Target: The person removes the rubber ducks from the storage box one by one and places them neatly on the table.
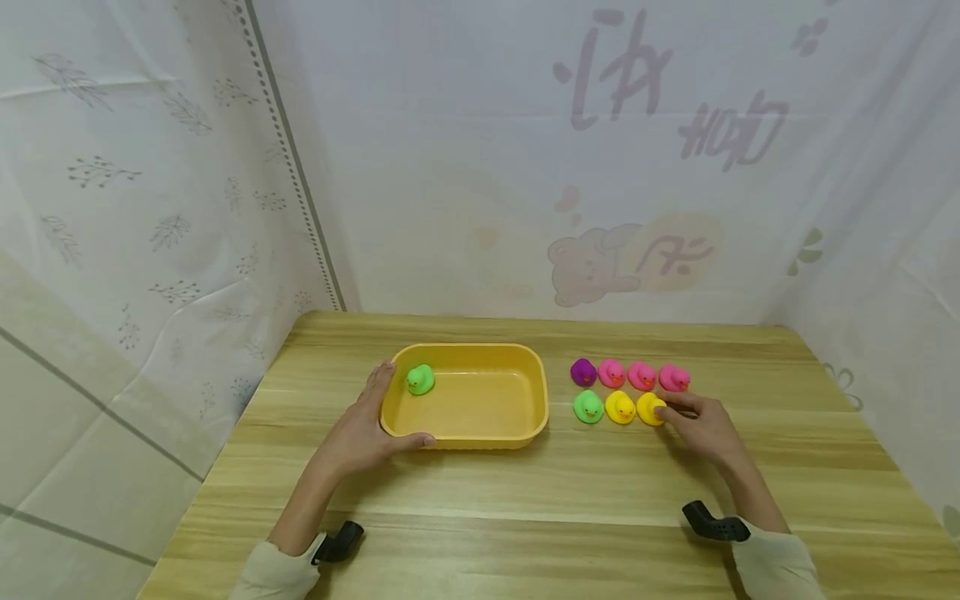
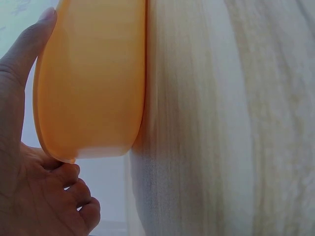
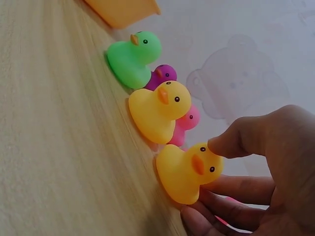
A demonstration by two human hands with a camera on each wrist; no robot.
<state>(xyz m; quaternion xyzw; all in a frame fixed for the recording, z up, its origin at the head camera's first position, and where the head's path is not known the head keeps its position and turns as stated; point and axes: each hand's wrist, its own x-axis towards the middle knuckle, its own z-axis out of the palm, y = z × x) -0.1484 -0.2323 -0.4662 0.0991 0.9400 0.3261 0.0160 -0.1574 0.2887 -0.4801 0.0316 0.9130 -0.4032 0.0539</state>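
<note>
My left hand holds the near left corner of a yellow plastic tub, thumb along its front and fingers along its left side. In the left wrist view, the left hand is around the tub's end. A green rubber duck sits inside at the left. On the right, my right hand pinches a yellow rubber duck at the row's end. The right wrist view shows the thumb at this duck's head and fingers behind it; whether it still touches the table is unclear.
Beside it in the front row are another yellow duck and a green duck. Behind stand a purple duck and three pink ducks. The wooden table meets a printed curtain at the back.
</note>
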